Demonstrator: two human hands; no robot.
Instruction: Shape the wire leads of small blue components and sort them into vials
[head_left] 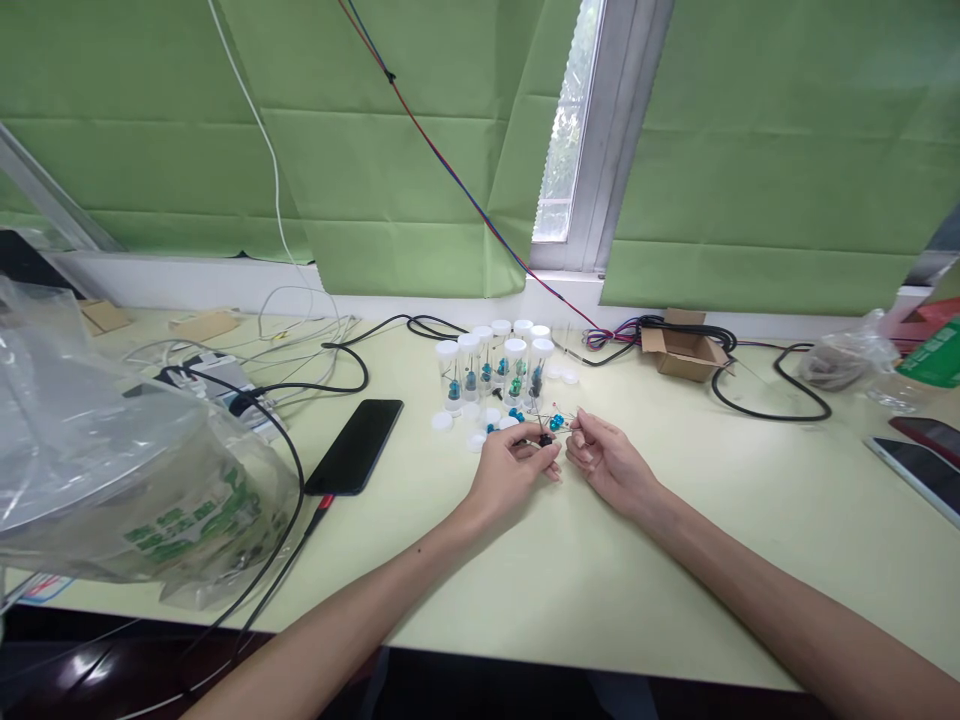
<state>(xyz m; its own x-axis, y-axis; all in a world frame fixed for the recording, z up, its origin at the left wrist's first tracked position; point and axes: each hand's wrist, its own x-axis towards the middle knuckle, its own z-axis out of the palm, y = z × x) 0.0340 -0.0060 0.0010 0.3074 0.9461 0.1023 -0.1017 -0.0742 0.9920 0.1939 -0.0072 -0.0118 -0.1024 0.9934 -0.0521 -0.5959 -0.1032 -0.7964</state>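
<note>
My left hand [517, 462] is closed in a pinch on a small black part [546, 439] from which a thin stem sticks up. Close beside it, my right hand [606, 455] has thumb and fingertips pressed together; something thin and wire-like seems to be at the tips, too fine to name. Small blue parts with thin leads [556, 422] lie just beyond the fingertips. Behind both hands stand several clear tubes with white caps [515, 372], holding blue, green or dark parts on thin stems. Loose white caps [442, 421] lie around the tubes.
A black phone [355, 447] lies to the left, near a large plastic-wrapped bundle [142, 480] and tangled cables [300, 385]. An open cardboard box [684, 352] with black cable stands at the back right. More phones [919, 475] and a bottle [926, 370] are far right.
</note>
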